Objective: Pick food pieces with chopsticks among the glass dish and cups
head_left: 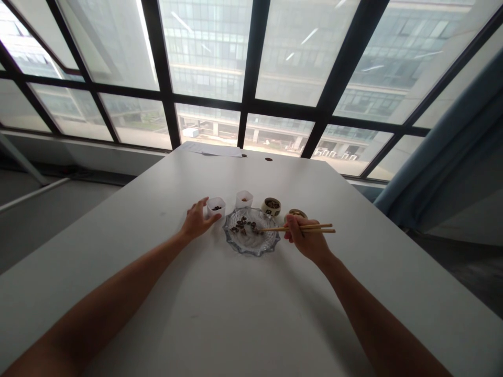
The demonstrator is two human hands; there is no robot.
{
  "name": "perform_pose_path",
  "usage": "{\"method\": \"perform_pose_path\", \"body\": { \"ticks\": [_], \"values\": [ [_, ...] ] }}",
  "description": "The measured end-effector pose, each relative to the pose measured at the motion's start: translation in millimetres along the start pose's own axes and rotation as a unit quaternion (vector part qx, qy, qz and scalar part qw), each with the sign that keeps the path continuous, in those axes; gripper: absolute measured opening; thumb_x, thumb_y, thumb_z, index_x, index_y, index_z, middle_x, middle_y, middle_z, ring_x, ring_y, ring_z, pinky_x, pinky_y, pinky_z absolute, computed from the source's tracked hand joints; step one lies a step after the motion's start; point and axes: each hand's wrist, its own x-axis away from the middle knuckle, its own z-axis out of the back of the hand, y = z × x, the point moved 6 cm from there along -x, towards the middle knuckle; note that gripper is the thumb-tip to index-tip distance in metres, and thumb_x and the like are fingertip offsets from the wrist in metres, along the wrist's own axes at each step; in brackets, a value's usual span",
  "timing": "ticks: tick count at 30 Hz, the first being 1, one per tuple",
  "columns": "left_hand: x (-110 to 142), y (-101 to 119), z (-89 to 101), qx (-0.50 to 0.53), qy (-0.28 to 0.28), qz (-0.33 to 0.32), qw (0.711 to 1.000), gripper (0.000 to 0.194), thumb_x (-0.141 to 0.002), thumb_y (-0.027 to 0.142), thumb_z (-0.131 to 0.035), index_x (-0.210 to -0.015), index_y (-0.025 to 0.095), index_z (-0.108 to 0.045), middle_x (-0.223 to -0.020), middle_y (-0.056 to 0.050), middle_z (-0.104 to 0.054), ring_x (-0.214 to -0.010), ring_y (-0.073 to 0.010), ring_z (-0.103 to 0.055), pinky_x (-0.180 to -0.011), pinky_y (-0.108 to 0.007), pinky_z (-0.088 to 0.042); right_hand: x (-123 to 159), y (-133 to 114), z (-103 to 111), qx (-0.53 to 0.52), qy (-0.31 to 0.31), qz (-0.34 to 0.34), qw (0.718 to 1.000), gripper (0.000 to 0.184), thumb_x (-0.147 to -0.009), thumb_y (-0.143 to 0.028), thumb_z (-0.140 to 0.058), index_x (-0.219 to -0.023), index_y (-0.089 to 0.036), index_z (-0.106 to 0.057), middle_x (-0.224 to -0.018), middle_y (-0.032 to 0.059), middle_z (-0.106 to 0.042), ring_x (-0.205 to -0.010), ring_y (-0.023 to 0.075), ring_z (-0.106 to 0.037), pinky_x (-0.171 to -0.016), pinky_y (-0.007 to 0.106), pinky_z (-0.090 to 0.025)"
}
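Two hands: chopsticks gripped, cup touched.

Office: white desk beside large windows.

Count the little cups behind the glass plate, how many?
4: white cup by the left hand, white cup, patterned cup, cup partly hidden behind the right hand.
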Motion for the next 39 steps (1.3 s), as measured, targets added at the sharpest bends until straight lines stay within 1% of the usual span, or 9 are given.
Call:
{"method": "perform_pose_path", "body": {
  "ticks": [2,6,8,10,18,24,28,34,39],
  "values": [
    [-0.9,-0.7,-0.9,0.007,-0.009,0.002,1.000,0.076,-0.075,0.058,-0.068,-0.135,0.017,-0.046,-0.126,-0.018,-0.062,-0.115,-0.0347,-0.060,-0.101,-0.050,-0.044,0.1,-1.4,1.5,-0.008,0.000,-0.003,1.000,0.059,-0.089,-0.072,-0.049,-0.067,-0.020,-0.065,-0.051,0.0031,-0.062,-0.042,0.0144,-0.055,-0.041,0.026,-0.041],
    [-1.6,-2.7,-2.0,0.021,-0.020,0.011,1.000,0.075,-0.077,0.058,-0.065,-0.136,0.016,-0.046,-0.117,-0.016,-0.066,-0.110,-0.0331,-0.063,-0.098,-0.048,-0.047,-0.2,-5.8,13.2,-0.042,0.020,-0.011,0.999,0.057,-0.083,-0.072,-0.057,-0.064,-0.020,-0.067,-0.051,0.0033,-0.061,-0.044,0.0159,-0.055,-0.042,0.027,-0.042],
    [-1.8,-3.1,-2.2,0.025,-0.020,0.010,0.999,0.074,-0.078,0.058,-0.064,-0.136,0.016,-0.047,-0.114,-0.015,-0.066,-0.108,-0.0320,-0.064,-0.098,-0.047,-0.048,-0.9,-7.2,17.2,-0.044,0.011,-0.008,0.999,0.055,-0.082,-0.071,-0.060,-0.063,-0.020,-0.067,-0.050,0.0033,-0.061,-0.046,0.0165,-0.056,-0.041,0.027,-0.042],
    [-1.8,-3.2,-2.5,0.028,-0.022,0.010,0.999,0.073,-0.079,0.058,-0.064,-0.136,0.016,-0.047,-0.114,-0.015,-0.066,-0.108,-0.0316,-0.064,-0.098,-0.046,-0.048,-1.9,-7.7,18.2,-0.029,-0.004,0.002,1.000,0.054,-0.084,-0.069,-0.059,-0.063,-0.020,-0.066,-0.050,0.0032,-0.061,-0.046,0.0164,-0.056,-0.041,0.027,-0.041],
    [-1.5,-0.9,-2.2,0.036,-0.031,0.018,0.999,0.075,-0.079,0.056,-0.064,-0.137,0.012,-0.047,-0.116,-0.017,-0.065,-0.109,-0.0319,-0.063,-0.099,-0.046,-0.047,-3.0,-2.1,5.5,0.021,-0.060,0.030,0.997,0.058,-0.094,-0.067,-0.044,-0.066,-0.020,-0.063,-0.055,0.0036,-0.062,-0.048,0.0155,-0.057,-0.046,0.027,-0.045],
    [-1.8,-1.6,-2.0,0.038,-0.028,0.008,0.999,0.073,-0.079,0.055,-0.065,-0.136,0.014,-0.048,-0.115,-0.015,-0.066,-0.108,-0.0301,-0.063,-0.098,-0.045,-0.048,-3.1,-1.6,6.5,0.048,-0.068,0.043,0.996,0.054,-0.097,-0.060,-0.044,-0.064,-0.020,-0.060,-0.058,0.0047,-0.062,-0.053,0.0159,-0.057,-0.049,0.027,-0.046],
    [-1.6,-2.5,-3.0,0.042,-0.029,0.006,0.999,0.074,-0.078,0.055,-0.065,-0.137,0.012,-0.048,-0.114,-0.016,-0.066,-0.107,-0.0306,-0.063,-0.097,-0.045,-0.048,-3.7,1.3,5.7,0.032,-0.077,0.046,0.995,0.053,-0.098,-0.059,-0.044,-0.066,-0.020,-0.061,-0.060,0.0047,-0.063,-0.051,0.0155,-0.058,-0.049,0.028,-0.046],
    [-1.3,-1.9,-2.8,0.042,-0.026,0.004,0.999,0.072,-0.079,0.055,-0.066,-0.136,0.014,-0.049,-0.115,-0.015,-0.066,-0.109,-0.0306,-0.063,-0.098,-0.046,-0.047,-3.1,2.0,3.8,0.018,-0.082,0.040,0.996,0.052,-0.098,-0.059,-0.043,-0.066,-0.020,-0.059,-0.058,0.0038,-0.063,-0.048,0.0149,-0.058,-0.045,0.027,-0.045],
    [-1.6,-2.2,-3.2,0.045,-0.024,0.000,0.999,0.071,-0.078,0.054,-0.067,-0.134,0.014,-0.049,-0.114,-0.015,-0.066,-0.108,-0.0303,-0.064,-0.097,-0.045,-0.048,-1.3,-3.4,3.1,0.028,-0.092,0.068,0.993,0.051,-0.099,-0.056,-0.042,-0.067,-0.020,-0.060,-0.057,0.0031,-0.062,-0.047,0.0139,-0.057,-0.044,0.026,-0.045]
  ]
}}
